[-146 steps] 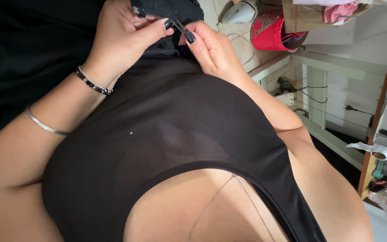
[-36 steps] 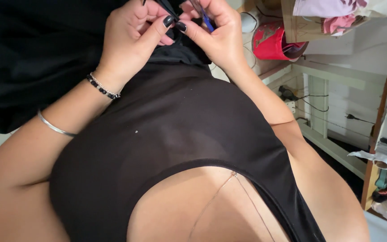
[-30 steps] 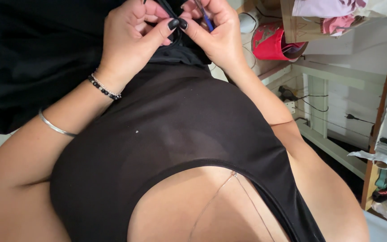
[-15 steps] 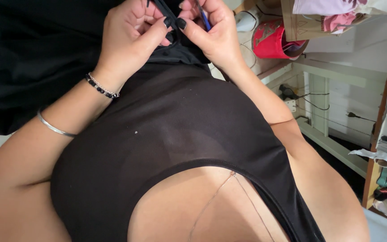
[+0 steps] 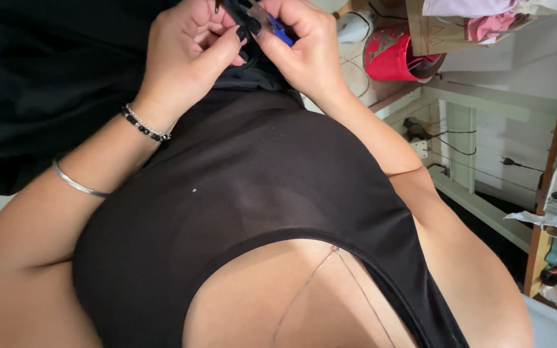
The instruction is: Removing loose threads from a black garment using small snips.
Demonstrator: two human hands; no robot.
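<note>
At top | left hand (image 5: 185, 55) pinching black fabric (image 5: 253, 71) | right hand (image 5: 307, 48) pinching blue-handled tool (image 5: 277, 27)

Black top (image 5: 246, 193), beaded bracelet (image 5: 144, 125), silver bangle (image 5: 75, 185)

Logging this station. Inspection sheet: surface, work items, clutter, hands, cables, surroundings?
Surface: pale ledge, mostly hidden by the body.
Work items: black fabric; small blue-handled tool.
Clutter: red container; brown box of pink cloth.
Hands: left hand pinches the fabric; right hand grips the tool; they touch.
Cables: dark cords and plug on the white wall.
Surroundings: wooden shelf with oddments.
</note>
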